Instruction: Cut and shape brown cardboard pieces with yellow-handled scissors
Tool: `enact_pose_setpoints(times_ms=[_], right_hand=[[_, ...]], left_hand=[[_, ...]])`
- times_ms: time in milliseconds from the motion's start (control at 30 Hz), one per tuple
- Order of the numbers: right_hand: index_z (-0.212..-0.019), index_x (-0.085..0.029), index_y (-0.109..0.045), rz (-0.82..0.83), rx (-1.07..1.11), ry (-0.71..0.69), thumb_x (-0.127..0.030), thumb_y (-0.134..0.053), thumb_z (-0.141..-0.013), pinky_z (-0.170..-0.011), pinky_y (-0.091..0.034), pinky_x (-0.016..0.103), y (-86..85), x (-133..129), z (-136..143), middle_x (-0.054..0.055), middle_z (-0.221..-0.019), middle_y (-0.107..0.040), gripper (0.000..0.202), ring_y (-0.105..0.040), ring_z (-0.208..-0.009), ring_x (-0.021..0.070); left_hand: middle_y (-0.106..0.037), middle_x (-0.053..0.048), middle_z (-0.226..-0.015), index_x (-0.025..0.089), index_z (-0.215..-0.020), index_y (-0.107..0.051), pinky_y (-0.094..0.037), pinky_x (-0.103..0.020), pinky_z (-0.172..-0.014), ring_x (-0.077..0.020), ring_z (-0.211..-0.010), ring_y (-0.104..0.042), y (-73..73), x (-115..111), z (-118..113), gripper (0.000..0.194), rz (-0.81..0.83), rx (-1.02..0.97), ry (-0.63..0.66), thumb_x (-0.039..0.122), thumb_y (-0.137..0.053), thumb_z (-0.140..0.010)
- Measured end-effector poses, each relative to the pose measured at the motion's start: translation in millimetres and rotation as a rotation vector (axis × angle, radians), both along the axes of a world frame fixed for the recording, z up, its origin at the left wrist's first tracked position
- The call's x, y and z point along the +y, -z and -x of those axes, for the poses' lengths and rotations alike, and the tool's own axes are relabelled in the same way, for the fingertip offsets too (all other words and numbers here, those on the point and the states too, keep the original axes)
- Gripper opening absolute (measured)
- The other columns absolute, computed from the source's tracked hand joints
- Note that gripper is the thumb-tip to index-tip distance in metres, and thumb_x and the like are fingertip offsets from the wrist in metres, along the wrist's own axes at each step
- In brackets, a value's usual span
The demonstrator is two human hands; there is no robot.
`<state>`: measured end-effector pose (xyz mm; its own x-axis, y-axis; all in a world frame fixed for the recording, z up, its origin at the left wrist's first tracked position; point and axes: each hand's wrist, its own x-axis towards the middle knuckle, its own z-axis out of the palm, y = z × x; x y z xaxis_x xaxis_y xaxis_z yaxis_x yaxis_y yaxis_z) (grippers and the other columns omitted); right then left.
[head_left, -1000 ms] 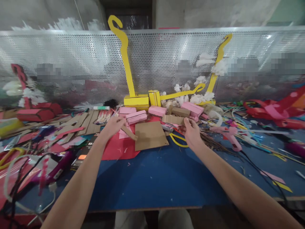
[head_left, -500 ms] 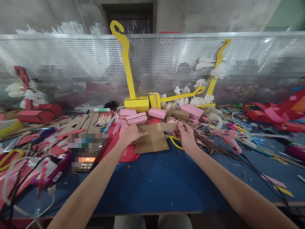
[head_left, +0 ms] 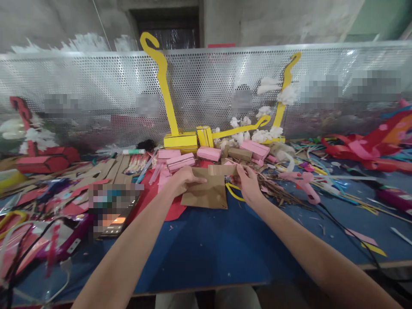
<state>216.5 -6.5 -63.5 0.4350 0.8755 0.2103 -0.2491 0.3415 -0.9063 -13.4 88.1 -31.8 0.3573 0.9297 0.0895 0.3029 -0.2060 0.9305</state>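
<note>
My left hand (head_left: 185, 179) grips the left edge of a flat brown cardboard sheet (head_left: 206, 193), its fingers lying over the top face. In my right hand (head_left: 249, 182), thumb and fingers pinch the right end of a short cardboard strip (head_left: 222, 170). The strip's left part lies over the sheet's upper right area. Beneath the sheet's left side is red paper (head_left: 174, 210). The yellow handle (head_left: 234, 192) of some tool shows between the sheet and my right hand. Small pink boxes (head_left: 180, 161) sit just behind the sheet.
Yellow hooked cardboard shapes (head_left: 169, 98) stand against a perforated metal panel (head_left: 206, 77). A pink glue gun (head_left: 304, 184) with a black cord lies to the right, near dry twigs (head_left: 283, 193). At left are a phone (head_left: 119, 214), cardboard strips and a purple device (head_left: 64, 240).
The whole view has shifted slightly, so most things appear farther left. My left fingers reach a little farther over the sheet. Both hands keep their holds.
</note>
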Motion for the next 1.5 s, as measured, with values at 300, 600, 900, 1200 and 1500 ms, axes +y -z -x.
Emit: enact_pose_setpoints(times_ms=[300, 600, 900, 1200, 1500], right_hand=[[-0.082, -0.026, -0.059, -0.101, 0.065, -0.057, -0.055, -0.088, -0.064, -0.062, -0.061, 0.035, -38.9, -1, -16, 0.001, -0.079, -0.073, 0.045, -0.072, -0.073, 0.0222], [-0.078, -0.023, -0.06, -0.155, -0.657, 0.126, -0.057, -0.064, -0.091, -0.069, -0.052, 0.036, -80.2, -25, 25, 0.005, -0.082, -0.062, 0.037, -0.063, -0.082, 0.024], [-0.072, -0.024, -0.053, -0.163, -0.771, 0.332, -0.046, -0.055, -0.099, -0.095, -0.043, 0.043, -39.5, -18, 52, 0.01, -0.11, -0.059, 0.035, -0.055, -0.114, 0.0291], [-0.102, -0.025, -0.056, -0.087, -0.675, 0.051, -0.042, -0.061, -0.097, -0.077, -0.048, 0.034, -31.2, -23, 52, 0.002, -0.093, -0.059, 0.018, -0.059, -0.087, 0.0215], [-0.129, -0.026, -0.053, 0.088, -0.416, -0.29, -0.043, -0.08, -0.081, -0.078, -0.058, 0.033, -32.4, -23, 44, 0.005, -0.105, -0.069, 0.058, -0.068, -0.09, 0.0232]], left_hand=[[-0.077, -0.011, -0.094, 0.02, -0.115, -0.067, -0.06, -0.037, -0.072, -0.0241, -0.077, -0.072, -66.8, -24, -16, 0.052, 0.028, -0.289, 0.094, 0.032, -0.086, -0.067], [-0.072, -0.008, -0.121, 0.024, -0.126, -0.062, -0.055, -0.035, -0.096, -0.0275, -0.118, -0.065, -41.8, -85, 6, 0.055, -0.109, -0.49, 0.168, 0.028, -0.082, -0.076], [-0.071, -0.01, -0.124, 0.022, -0.122, -0.061, -0.055, -0.035, -0.092, -0.0256, -0.113, -0.066, -5.5, -97, 21, 0.045, 0.071, -0.478, 0.067, 0.047, -0.071, -0.087], [-0.071, -0.005, -0.086, 0.017, -0.093, -0.067, -0.053, -0.028, -0.075, -0.0186, -0.08, -0.064, 5.1, -99, 22, 0.04, 0.081, -0.44, -0.161, 0.057, -0.063, -0.089], [-0.065, -0.002, -0.075, 0.017, -0.078, -0.064, -0.051, -0.026, -0.064, -0.0167, -0.071, -0.06, 9.4, -96, 20, 0.049, 0.194, -0.44, -0.297, 0.065, -0.071, -0.077]])
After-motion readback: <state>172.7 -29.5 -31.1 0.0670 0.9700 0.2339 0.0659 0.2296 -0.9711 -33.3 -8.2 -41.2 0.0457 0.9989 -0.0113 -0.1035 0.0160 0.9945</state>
